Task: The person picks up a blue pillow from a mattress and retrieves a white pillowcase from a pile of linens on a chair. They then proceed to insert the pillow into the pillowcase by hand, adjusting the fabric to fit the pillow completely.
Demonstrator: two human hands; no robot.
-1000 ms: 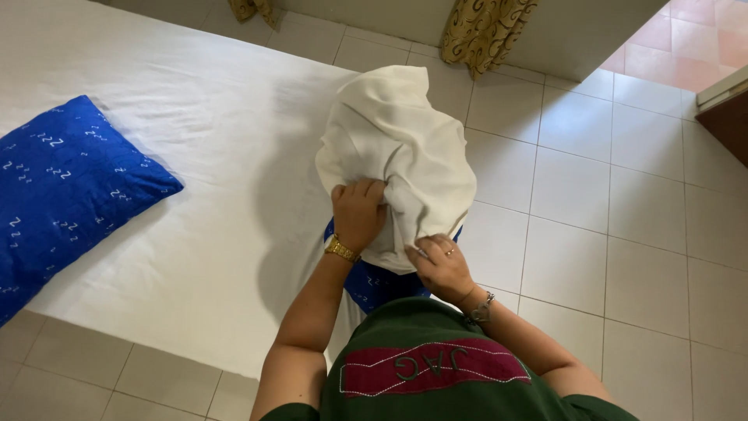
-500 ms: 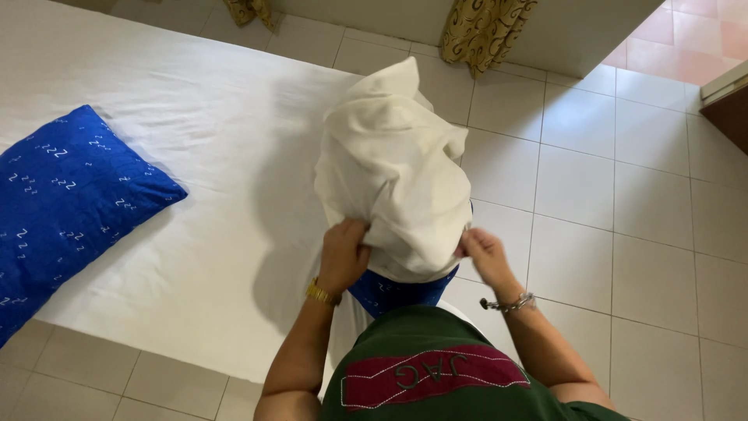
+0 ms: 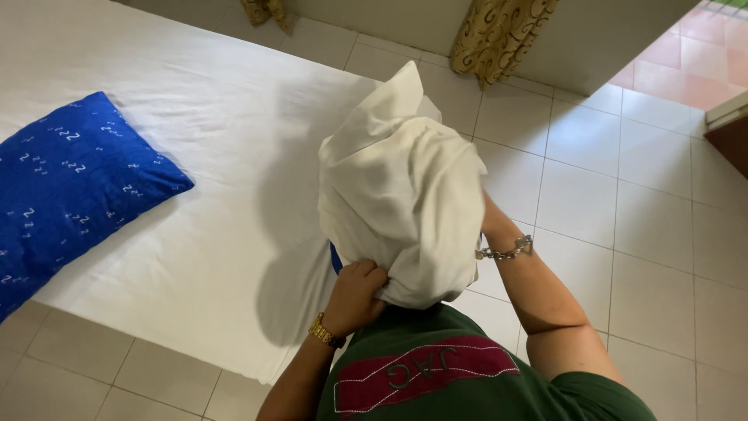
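A white pillowcase (image 3: 401,183) stands upright in front of my chest, pulled over a blue pillow whose edge (image 3: 335,257) just shows at its lower left. My left hand (image 3: 357,296) grips the bunched lower hem of the pillowcase; a gold watch sits on that wrist. My right hand is hidden behind the cloth at its right side, and only the wrist with a silver bracelet (image 3: 506,251) shows.
A bed with a white sheet (image 3: 195,195) fills the left. A blue patterned pillow (image 3: 66,187) lies on its left part. Pale floor tiles (image 3: 623,234) spread to the right. A gold patterned curtain (image 3: 499,35) hangs at the top.
The pillowcase has been drawn further down over the blue pillow, which is now almost covered. My right hand has slipped behind the cloth.
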